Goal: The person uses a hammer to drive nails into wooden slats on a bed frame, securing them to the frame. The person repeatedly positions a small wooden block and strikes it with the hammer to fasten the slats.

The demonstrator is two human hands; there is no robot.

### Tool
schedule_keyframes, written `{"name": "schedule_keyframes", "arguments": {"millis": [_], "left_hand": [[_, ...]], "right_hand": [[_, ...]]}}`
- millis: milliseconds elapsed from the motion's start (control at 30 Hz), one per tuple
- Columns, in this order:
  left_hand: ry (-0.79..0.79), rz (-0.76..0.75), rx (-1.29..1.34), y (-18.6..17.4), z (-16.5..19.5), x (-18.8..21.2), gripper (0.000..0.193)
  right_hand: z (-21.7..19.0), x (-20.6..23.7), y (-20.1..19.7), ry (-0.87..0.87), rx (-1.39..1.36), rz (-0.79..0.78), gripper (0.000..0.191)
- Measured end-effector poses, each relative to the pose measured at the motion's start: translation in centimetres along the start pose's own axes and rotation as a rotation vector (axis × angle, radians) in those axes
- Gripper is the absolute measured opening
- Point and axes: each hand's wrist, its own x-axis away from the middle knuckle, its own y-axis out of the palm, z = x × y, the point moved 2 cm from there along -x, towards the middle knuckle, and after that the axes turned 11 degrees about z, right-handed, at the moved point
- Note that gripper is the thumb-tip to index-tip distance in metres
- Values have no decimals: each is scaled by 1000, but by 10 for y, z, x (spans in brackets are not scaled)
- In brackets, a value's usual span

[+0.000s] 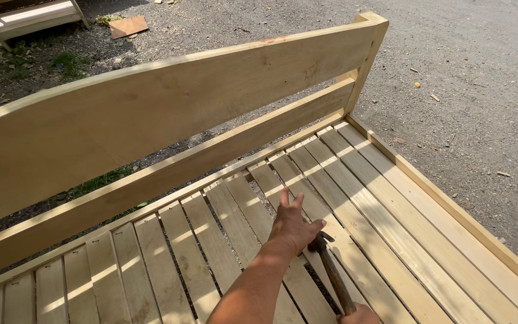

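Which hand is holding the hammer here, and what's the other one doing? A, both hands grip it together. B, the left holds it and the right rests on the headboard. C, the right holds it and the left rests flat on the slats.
C: the right hand grips the hammer handle at the bottom edge, while the left hand lies spread on the slats.

An outdoor carpentry yard: an unfinished bed frame (169, 102) of raw wood stands on gravel ground (481, 72), with wood scraps (128, 26) and grass (61, 60) around.

One head-worn camera looks steeply down, close over the wooden bed frame (211, 180), facing its headboard (169, 96)
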Motion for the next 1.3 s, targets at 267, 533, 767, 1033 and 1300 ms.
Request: {"name": "schedule_keyframes", "arguments": {"millis": [267,533,767,1033,1300], "left_hand": [[76,144,128,8,-19,26,90],[93,182,-103,17,-12,22,53],[8,237,80,4,-9,20,48],[57,234,33,16,-14,13,75],[135,357,81,50,-32,5,103]], "right_hand": [[-2,13,-3,-25,65,-35,47],[-14,17,-19,-5,117,-94,52],[-4,5,-12,74,145,-175,55],[0,19,-3,21,-235,-50,35],[-41,68,-38,230,-766,-137,35]]}}
